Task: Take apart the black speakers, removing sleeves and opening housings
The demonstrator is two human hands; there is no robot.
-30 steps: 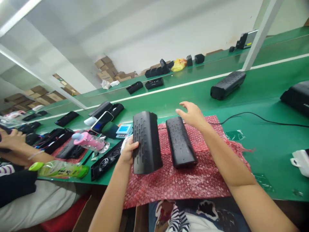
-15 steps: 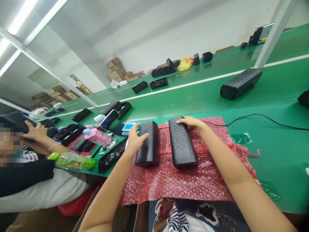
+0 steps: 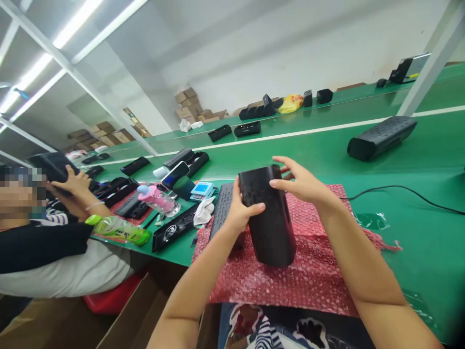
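Note:
A black speaker (image 3: 271, 223) is held tilted up above red bubble wrap (image 3: 319, 271), its smooth side towards me. My left hand (image 3: 241, 208) grips its left edge, with the thumb across the front. At the upper right corner, my right hand (image 3: 298, 179) has its fingers spread and its thumb tip at the speaker's face; I cannot tell how firmly it touches. Another speaker (image 3: 221, 208), with a patterned face, lies on the wrap to the left, partly hidden by my left hand and forearm.
Left of the wrap are a white cloth (image 3: 204, 212), an open speaker housing (image 3: 174, 228), a small blue-screened device (image 3: 202, 190), a pink bottle (image 3: 160, 199) and a green bottle (image 3: 118, 230). A co-worker (image 3: 43, 237) sits at left. A cable (image 3: 392, 188) and another speaker (image 3: 381, 138) lie right.
The right-hand speaker has been lifted and turned so its smooth side shows. My left hand has moved from the left speaker onto it. The view has shifted slightly left.

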